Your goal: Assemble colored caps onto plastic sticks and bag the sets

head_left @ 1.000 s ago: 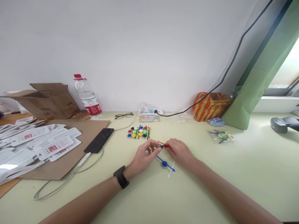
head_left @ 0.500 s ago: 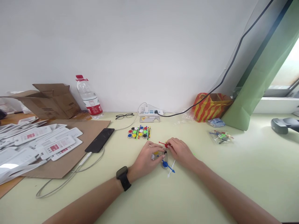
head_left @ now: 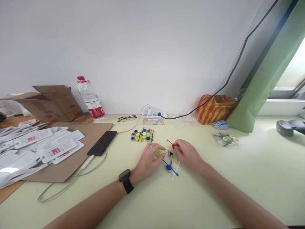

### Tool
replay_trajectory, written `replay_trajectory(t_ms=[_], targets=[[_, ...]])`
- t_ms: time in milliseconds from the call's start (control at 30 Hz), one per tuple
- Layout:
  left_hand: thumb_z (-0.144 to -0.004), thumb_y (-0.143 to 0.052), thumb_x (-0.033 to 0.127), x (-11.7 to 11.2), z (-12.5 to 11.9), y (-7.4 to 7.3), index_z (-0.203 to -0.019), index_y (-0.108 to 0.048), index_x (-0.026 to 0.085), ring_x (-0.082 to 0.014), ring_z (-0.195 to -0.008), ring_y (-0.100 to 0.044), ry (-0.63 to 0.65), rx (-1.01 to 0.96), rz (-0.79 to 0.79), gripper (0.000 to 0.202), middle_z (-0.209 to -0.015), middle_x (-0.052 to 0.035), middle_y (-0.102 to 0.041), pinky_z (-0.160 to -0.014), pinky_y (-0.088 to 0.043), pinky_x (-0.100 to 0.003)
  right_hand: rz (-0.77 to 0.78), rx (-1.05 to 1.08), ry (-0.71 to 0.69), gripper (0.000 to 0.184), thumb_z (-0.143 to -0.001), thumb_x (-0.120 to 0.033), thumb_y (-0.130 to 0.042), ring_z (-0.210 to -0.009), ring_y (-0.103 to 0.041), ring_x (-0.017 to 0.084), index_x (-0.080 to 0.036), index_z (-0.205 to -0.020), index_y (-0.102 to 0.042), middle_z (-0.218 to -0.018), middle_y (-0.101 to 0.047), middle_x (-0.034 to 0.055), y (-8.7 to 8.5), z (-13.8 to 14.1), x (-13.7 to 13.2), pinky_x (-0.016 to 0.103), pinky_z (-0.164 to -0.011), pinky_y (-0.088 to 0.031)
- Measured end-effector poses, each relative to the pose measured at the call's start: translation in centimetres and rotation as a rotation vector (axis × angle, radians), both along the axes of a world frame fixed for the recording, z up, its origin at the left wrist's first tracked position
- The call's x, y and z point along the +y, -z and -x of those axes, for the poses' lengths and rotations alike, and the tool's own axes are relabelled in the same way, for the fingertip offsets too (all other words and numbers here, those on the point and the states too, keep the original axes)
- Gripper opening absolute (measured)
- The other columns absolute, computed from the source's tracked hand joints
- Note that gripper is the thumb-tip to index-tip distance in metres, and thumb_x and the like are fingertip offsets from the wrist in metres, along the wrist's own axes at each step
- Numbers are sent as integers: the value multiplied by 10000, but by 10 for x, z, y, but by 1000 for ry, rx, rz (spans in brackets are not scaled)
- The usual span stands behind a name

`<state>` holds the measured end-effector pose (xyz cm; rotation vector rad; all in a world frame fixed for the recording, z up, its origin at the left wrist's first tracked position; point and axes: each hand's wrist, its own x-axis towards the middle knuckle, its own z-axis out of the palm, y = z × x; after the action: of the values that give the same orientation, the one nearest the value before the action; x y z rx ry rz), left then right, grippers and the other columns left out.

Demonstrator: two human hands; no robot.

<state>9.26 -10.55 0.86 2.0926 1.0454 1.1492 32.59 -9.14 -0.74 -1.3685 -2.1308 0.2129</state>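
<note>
While the red pointer [head_left: 171, 143] sits pinched between thumb and forefinger of the right hand [head_left: 188, 155], just off the tabletop [head_left: 214, 190] at centre, the fine grip suits so thin a piece. Just left, the left hand [head_left: 149, 159] rests palm down, its fingers [head_left: 159, 149] curled loosely beside small green and yellow caps [head_left: 159, 152], apparently steadying them. Nearer lie a blue pointer [head_left: 169, 167] and a white pointer [head_left: 175, 170], crossed. Farther off sits a cluster of coloured caps [head_left: 141, 135], seemingly kept within reach.
</note>
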Motion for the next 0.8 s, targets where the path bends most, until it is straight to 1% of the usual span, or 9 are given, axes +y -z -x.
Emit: replay_trajectory(t_ms=[100, 233, 300, 433, 467, 600, 733, 800], targets=[[-918, -667, 276, 0, 1, 1, -1033, -728, 265, -279, -1101, -569, -24, 4, 6, 131, -1035, -71, -703, -952, -449, -404, 9, -9, 69, 85, -953, -176, -461, -782, -608, 203, -227, -927, -524, -878, -678, 26, -1, -5, 1, 307, -703, -403], [-935, -637, 269, -1, 2, 0, -1052, -705, 265, -263, -1119, -564, -41, 51, 20, 135, -1063, -59, -684, -932, -492, -394, 13, -67, 167, 97, -965, -192, -438, -742, -601, 200, -229, -899, -497, -843, -671, 23, -6, -12, 2, 291, -652, -374], [-942, -625, 274, -2, 2, 0, -1058, -696, 264, -258, -1124, -560, -46, 68, 33, 136, -1068, -58, -676, -875, -527, -370, 3, -112, 212, 117, -980, -185, -415, -743, -603, 203, -228, -895, -482, -845, -666, 28, -8, -16, 3, 293, -654, -366], [-948, -612, 300, -3, 1, -2, -1070, -683, 260, -266, -1129, -554, -40, 65, 90, 147, -1075, -72, -662, -675, -550, -301, -9, -229, 288, 154, -991, -136, -387, -783, -617, 218, -225, -895, -469, -863, -675, 50, -9, -26, 6, 303, -669, -347], [-947, -611, 299, -3, 1, -2, -1069, -683, 258, -266, -1127, -555, -40, 64, 93, 147, -1075, -73, -662, -666, -551, -297, -2, -254, 302, 158, -989, -126, -389, -787, -617, 221, -225, -894, -467, -862, -678, 53, -8, -28, 8, 303, -667, -341], [-946, -613, 282, -3, 1, -2, -1061, -683, 252, -256, -1114, -560, -38, 61, 65, 138, -1063, -68, -665, -752, -568, -318, 29, -270, 336, 155, -989, -114, -400, -780, -621, 218, -226, -908, -471, -856, -680, 48, -6, -37, 10, 301, -658, -331], [-946, -619, 304, -3, 2, -1, -1072, -676, 256, -263, -1126, -554, -40, 47, 111, 147, -1075, -74, -647, -702, -568, -300, -9, -260, 322, 154, -990, -125, -393, -787, -628, 220, -226, -917, -483, -850, -685, 43, -5, -37, 8, 307, -671, -344], [-942, -624, 304, -3, 2, -1, -1071, -677, 257, -263, -1125, -557, -43, 41, 114, 147, -1072, -74, -645, -714, -570, -307, -36, -260, 305, 159, -989, -131, -389, -785, -630, 222, -228, -910, -486, -850, -689, 45, -5, -35, 7, 311, -676, -352]])
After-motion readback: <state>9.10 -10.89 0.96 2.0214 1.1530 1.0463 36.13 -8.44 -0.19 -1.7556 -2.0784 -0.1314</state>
